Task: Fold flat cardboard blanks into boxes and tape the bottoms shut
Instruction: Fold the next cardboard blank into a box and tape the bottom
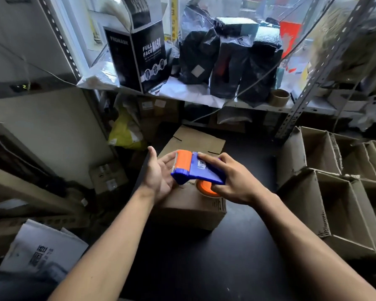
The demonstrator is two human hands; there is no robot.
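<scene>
A folded brown cardboard box (189, 205) stands on the black table (204, 261), its closed flaps facing up. Above it I hold a blue and orange tape dispenser (201, 170). My right hand (232, 181) grips the dispenser, fingers over its top and thumb underneath by the orange tape roll. My left hand (160, 172) is at the dispenser's orange front end, palm up, fingers touching it and thumb spread upward. The tape's free end is not visible.
Several open cardboard boxes (339, 187) are stacked at the right. A shelf behind holds a black mask box (139, 53), black wrapped parcels (232, 59) and a brown tape roll (279, 97). Flat printed cartons (41, 250) lie at lower left.
</scene>
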